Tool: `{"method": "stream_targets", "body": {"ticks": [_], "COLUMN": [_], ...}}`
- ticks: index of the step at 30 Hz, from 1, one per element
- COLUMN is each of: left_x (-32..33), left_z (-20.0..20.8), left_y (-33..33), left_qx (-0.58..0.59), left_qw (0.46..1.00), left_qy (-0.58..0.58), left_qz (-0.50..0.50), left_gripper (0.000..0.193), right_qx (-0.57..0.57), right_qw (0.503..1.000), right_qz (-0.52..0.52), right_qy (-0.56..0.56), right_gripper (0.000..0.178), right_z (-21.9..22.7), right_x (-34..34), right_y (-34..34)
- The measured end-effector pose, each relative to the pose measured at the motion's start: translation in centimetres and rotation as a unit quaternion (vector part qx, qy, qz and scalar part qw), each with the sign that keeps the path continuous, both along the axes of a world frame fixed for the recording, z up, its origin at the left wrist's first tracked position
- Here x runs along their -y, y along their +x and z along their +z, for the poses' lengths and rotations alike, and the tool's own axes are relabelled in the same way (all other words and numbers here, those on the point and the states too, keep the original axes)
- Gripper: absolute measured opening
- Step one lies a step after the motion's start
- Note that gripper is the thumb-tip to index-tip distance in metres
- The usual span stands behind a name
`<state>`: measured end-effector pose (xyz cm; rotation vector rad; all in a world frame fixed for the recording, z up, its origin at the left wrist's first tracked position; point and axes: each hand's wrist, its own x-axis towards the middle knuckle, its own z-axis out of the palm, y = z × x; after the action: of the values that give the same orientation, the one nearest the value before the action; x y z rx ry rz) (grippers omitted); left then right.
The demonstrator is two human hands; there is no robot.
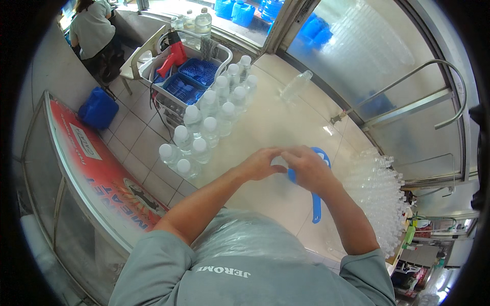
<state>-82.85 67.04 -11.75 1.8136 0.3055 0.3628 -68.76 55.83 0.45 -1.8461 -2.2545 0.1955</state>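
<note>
My left hand (pixel 264 163) and my right hand (pixel 309 168) meet over the middle of the pale table (pixel 255 191), fingers bent and fingertips close together. Whatever small thing they pinch, if any, cannot be made out. Partly beneath my right hand is a blue plastic tool (pixel 316 208) with a rounded head and straight handle; my wrist and fingers hide part of it. To the left stand rows of clear capped bottles (pixel 210 126) with white caps. One clear bottle (pixel 296 86) lies on its side at the table's far edge.
Beyond the capped bottles, a white basket (pixel 224 56) holds blue trays (pixel 186 87) and a red heat gun (pixel 176 52). Many clear bottles (pixel 375 201) are massed at right. A bent metal pipe (pixel 408 71) juts in. A red-fronted freezer (pixel 97 158) stands left; a person (pixel 93 33) sits far left.
</note>
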Motion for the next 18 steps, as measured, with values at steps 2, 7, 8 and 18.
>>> {"method": "stream_targets", "body": {"ticks": [2, 7, 8, 18], "left_x": [-0.2, -0.1, 0.1, 2.9], "left_z": [0.2, -0.6, -0.8, 0.6], "left_y": [0.3, 0.5, 0.2, 1.2], "left_qx": [0.01, 0.001, 0.008, 0.169], "left_qw": [1.0, 1.0, 1.0, 0.972], "left_qy": [-0.018, 0.021, 0.026, 0.121], "left_qz": [-0.011, -0.003, 0.006, 0.112], "left_gripper": [0.061, 0.072, 0.076, 0.102], "right_qx": [0.021, 0.009, -0.008, -0.087], "right_qw": [0.996, 0.972, 0.966, 0.905], "right_qz": [-0.076, -0.231, -0.247, -0.244], "right_qy": [-0.043, -0.049, -0.07, 0.339], "right_gripper": [0.022, 0.021, 0.022, 0.029], "right_z": [-0.7, -2.7, -2.3, 6.0], "right_x": [0.1, 0.1, 0.3, 5.5], "right_y": [-0.1, -0.9, -1.0, -0.5]}}
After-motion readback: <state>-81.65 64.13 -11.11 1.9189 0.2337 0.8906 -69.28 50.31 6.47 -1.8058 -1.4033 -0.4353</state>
